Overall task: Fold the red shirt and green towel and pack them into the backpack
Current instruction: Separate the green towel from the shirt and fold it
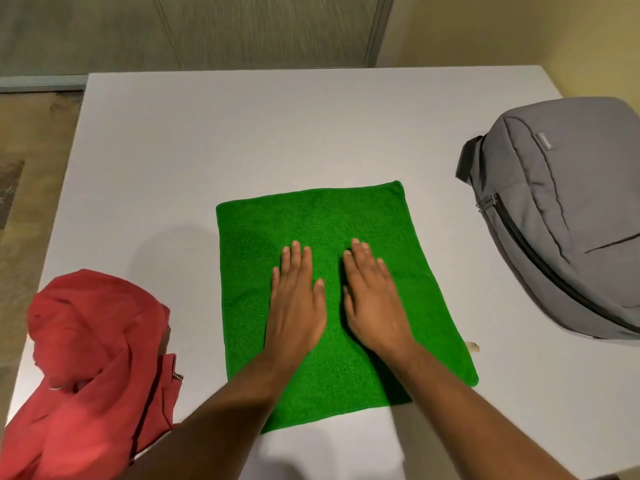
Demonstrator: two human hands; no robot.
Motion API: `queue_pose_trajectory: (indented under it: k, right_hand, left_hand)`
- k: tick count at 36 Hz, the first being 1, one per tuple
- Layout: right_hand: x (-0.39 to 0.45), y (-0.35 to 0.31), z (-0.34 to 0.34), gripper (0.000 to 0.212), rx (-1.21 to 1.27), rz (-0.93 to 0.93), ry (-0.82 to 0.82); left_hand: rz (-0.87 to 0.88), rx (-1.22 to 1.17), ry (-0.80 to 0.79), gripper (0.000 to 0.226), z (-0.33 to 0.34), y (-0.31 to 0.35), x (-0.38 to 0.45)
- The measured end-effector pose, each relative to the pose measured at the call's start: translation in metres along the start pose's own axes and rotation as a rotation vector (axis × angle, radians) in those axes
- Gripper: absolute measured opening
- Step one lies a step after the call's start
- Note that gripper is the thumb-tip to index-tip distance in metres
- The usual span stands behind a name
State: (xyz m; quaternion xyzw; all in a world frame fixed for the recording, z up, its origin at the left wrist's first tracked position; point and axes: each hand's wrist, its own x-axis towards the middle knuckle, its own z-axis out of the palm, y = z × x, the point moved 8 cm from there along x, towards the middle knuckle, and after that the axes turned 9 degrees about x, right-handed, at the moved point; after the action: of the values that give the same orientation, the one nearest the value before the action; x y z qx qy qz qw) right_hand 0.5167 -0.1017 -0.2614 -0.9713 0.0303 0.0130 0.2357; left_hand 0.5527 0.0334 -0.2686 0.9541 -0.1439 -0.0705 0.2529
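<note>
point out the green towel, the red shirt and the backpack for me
green towel [311,216]: head view, bare far part of the cloth beyond the fingertips.
red shirt [93,341]: head view, middle of the crumpled heap.
backpack [568,216]: head view, grey front panel beside the zip.

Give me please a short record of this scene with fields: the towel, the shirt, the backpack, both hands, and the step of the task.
towel: green towel spread flat on the white table, centre
shirt: red shirt crumpled, near left corner, not folded
backpack: grey backpack lying at right, main zipper looks closed
left hand: left hand flat on the towel, fingers straight
right hand: right hand flat on the towel beside it
step: smoothing the towel; nothing packed yet
</note>
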Motion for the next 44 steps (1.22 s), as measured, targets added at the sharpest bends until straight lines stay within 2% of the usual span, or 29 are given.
queue_pose_trajectory:
  k: [6, 10, 16, 31, 38, 44]
  right_hand:
    - [0.039, -0.023, 0.024, 0.058, 0.077, -0.078, -0.108]
    - [0.045, -0.004, 0.028, 0.062, -0.002, -0.087, -0.123]
    - [0.044, 0.036, 0.011, 0.069, -0.060, 0.015, -0.106]
    - [0.030, 0.117, -0.035, 0.073, -0.101, 0.188, -0.044]
    - [0.035, 0.117, -0.046, 0.076, -0.125, 0.204, -0.011]
    - [0.076, 0.056, -0.046, 0.068, -0.033, 0.060, 0.028]
  left_hand:
    - [0.078, 0.160, -0.052, 0.058, 0.006, 0.003, 0.031]
    - [0.093, 0.326, -0.048, 0.061, 0.008, -0.020, 0.031]
    - [0.026, 0.399, -0.024, 0.069, -0.004, -0.047, 0.028]
    - [-0.099, 0.379, 0.034, 0.073, -0.031, -0.095, 0.030]
    - [-0.227, 0.213, 0.122, 0.066, -0.049, -0.101, 0.033]
    - [-0.034, 0.197, 0.101, 0.065, -0.037, -0.050, 0.066]
